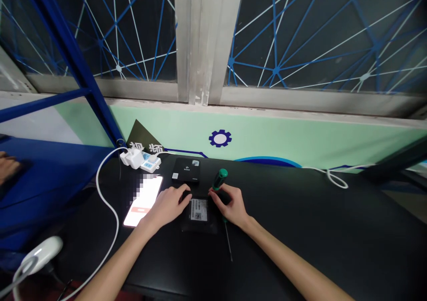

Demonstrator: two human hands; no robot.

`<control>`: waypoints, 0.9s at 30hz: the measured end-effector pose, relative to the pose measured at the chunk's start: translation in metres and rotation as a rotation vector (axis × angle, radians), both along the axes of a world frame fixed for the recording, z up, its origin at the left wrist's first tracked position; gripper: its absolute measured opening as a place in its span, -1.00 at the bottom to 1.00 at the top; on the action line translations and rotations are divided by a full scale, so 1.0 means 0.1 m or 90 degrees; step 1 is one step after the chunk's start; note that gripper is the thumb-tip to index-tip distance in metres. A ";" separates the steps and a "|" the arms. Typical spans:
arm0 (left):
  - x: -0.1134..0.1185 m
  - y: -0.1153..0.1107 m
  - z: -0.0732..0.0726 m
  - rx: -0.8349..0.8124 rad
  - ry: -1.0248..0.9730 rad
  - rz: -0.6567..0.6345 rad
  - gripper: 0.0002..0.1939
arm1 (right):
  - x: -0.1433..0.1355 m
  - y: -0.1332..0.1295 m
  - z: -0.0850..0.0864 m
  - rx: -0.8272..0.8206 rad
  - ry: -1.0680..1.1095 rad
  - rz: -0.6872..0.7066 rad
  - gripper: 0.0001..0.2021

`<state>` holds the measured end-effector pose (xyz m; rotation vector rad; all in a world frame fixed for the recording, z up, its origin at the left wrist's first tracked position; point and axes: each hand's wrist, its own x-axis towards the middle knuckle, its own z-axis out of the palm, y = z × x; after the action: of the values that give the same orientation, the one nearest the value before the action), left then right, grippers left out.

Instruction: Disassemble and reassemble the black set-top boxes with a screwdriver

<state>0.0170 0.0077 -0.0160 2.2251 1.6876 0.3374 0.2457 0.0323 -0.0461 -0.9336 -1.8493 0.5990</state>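
Observation:
A small dark drive [199, 210] with a white printed label lies flat on the table, on what looks like a dark plastic sheet. My left hand [171, 203] is at its upper left corner, thumb and index finger curled against it. In the fingers of my right hand [233, 206] is a screwdriver [220, 178], its green handle upright and tilted, near the drive's upper right corner; its tip is hidden. From under that hand a thin metal shaft [228, 243] with a green collar points toward me; it seems to belong to a second screwdriver, its handle hidden.
A black box [186, 170] lies behind the drive. A lit phone [143, 203] is beside my left forearm. A power strip [150, 162] with white plugs stands at the back; a white cable [115, 212] runs forward. A white rounded device [43, 254] and another person's hand [8, 167] are at left.

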 end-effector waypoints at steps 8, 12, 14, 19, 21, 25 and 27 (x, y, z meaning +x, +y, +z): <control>-0.01 -0.01 0.02 0.000 -0.003 -0.009 -0.71 | 0.08 0.02 0.03 0.056 -0.053 0.065 -0.84; -0.02 -0.01 -0.01 0.009 -0.005 -0.014 -0.72 | 0.09 0.04 -0.01 0.052 -0.064 0.063 -0.83; -0.02 -0.01 -0.02 0.008 -0.006 -0.013 -0.72 | 0.09 0.04 -0.02 0.051 -0.065 0.061 -0.82; -0.02 -0.01 -0.01 -0.001 -0.012 -0.016 -0.72 | 0.09 0.04 -0.02 0.070 -0.062 0.057 -0.81; -0.02 -0.01 0.00 -0.004 -0.010 -0.014 -0.72 | 0.09 0.04 -0.02 0.079 -0.056 0.058 -0.81; -0.03 -0.01 -0.01 0.001 -0.002 -0.016 -0.70 | 0.09 0.05 -0.03 0.088 -0.048 0.054 -0.81; -0.03 -0.01 -0.01 0.000 -0.004 -0.014 -0.69 | 0.08 0.05 -0.02 0.089 -0.047 0.045 -0.80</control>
<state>0.0136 0.0071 -0.0173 2.2392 1.6580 0.3388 0.2539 0.0373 -0.0483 -0.8103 -1.9707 0.4762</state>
